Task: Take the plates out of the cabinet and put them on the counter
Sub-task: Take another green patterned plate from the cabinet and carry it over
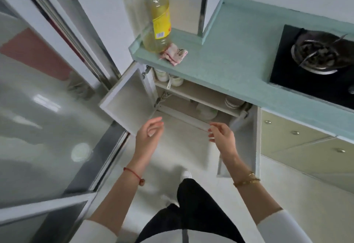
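The cabinet [191,93] under the teal counter [235,58] stands with both doors swung wide. A stack of white plates [232,101] rests on its middle shelf at the right, and a larger white plate [206,111] lies on the shelf below. White cups [168,77] sit on the upper shelf at the left. My left hand [150,133] hovers in front of the left door [128,101], fingers apart and empty. My right hand [222,134] hangs before the cabinet's bottom edge, fingers spread, holding nothing. Neither hand touches a plate.
A bottle of yellow liquid [160,20] and a crumpled pink cloth [175,53] sit on the counter's left end. A black gas hob with a burner [316,56] is at the right. Glass sliding doors [47,108] line the left. Drawers with knobs [295,132] are at the right.
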Demonstrator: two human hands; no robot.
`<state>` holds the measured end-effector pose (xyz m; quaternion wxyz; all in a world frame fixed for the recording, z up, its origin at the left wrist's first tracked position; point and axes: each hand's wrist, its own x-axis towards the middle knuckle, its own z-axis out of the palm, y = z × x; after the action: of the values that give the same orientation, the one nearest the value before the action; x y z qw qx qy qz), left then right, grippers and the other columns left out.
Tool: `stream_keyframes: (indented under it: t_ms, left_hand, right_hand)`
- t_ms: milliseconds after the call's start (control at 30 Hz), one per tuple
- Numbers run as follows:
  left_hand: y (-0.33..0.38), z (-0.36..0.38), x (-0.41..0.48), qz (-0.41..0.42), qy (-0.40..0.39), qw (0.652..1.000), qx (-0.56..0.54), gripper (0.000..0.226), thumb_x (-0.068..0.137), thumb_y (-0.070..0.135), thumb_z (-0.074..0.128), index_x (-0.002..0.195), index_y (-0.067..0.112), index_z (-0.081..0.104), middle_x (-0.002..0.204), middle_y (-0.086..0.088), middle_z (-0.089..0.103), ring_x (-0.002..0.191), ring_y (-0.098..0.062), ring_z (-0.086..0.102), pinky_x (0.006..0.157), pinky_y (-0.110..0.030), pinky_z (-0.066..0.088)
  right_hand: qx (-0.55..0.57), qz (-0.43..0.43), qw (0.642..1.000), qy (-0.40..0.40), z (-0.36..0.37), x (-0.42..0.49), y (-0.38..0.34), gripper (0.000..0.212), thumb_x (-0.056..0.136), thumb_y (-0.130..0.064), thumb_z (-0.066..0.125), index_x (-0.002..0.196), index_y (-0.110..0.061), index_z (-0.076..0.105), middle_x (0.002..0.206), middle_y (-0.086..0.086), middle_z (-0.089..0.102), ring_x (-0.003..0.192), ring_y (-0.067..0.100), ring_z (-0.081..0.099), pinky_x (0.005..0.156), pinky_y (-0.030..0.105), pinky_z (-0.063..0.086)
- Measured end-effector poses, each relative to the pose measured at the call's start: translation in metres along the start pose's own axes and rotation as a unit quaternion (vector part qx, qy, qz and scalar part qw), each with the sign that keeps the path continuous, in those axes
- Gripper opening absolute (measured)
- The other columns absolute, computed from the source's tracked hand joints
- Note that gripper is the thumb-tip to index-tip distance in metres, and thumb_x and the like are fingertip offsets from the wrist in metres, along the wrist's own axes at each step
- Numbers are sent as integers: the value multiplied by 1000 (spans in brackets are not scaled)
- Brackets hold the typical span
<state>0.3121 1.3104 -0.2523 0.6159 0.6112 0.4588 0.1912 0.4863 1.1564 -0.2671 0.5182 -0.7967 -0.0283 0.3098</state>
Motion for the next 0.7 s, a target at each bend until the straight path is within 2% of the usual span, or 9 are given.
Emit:
stream_keyframes:
  t_ms: [167,267,367,467,533,600,700]
  left_hand:
    - [-12,27,78,-15,-64,997,32,26,89,23,68,113,30,68,111,11,72,108,-8,66,99,-36,52]
    - [-27,44,124,-9,-97,994,50,25,90,26,68,112,35,66,111,15,70,107,-1,64,91,-23,49]
    - [-56,65,178,-3,-118,991,68,27,91,23,66,117,27,66,111,12,70,104,0,65,84,-17,47]
    - [-97,87,233,9,-128,988,91,28,91,18,65,118,22,66,109,10,70,103,-6,66,86,-22,50]
    - [-136,103,272,13,-145,984,106,29,91,18,65,119,22,65,108,11,70,101,-2,66,84,-21,50]
    - [-180,121,312,17,-149,981,125,30,90,20,65,121,22,65,108,11,70,99,0,66,81,-16,48]
    - [-251,156,373,24,-139,978,155,29,88,12,67,117,16,67,106,2,72,87,-5,66,68,-3,47]
  right_hand:
    - [3,46,998,50,16,57,10,19,95,-21,54,110,-14,63,104,10,69,85,21,65,84,40,59]
    - [-1,70,995,67,29,98,22,20,94,-23,54,110,-16,63,104,8,69,83,20,66,86,43,59]
    - [-1,91,991,93,45,146,46,20,92,-26,55,107,-17,64,102,6,70,82,22,68,85,45,59]
    - [0,108,988,110,60,198,84,19,90,-22,54,104,-15,64,100,5,70,84,25,68,86,48,58]
    - [-6,110,987,115,72,238,121,16,88,-21,54,101,-18,64,98,3,69,96,29,68,91,50,55]
    - [-18,107,986,123,86,282,162,9,87,-21,55,93,-24,62,94,0,67,104,32,66,98,51,50]
    - [-16,89,985,147,108,349,229,9,88,-16,58,85,-24,61,89,1,66,101,36,67,95,53,51]
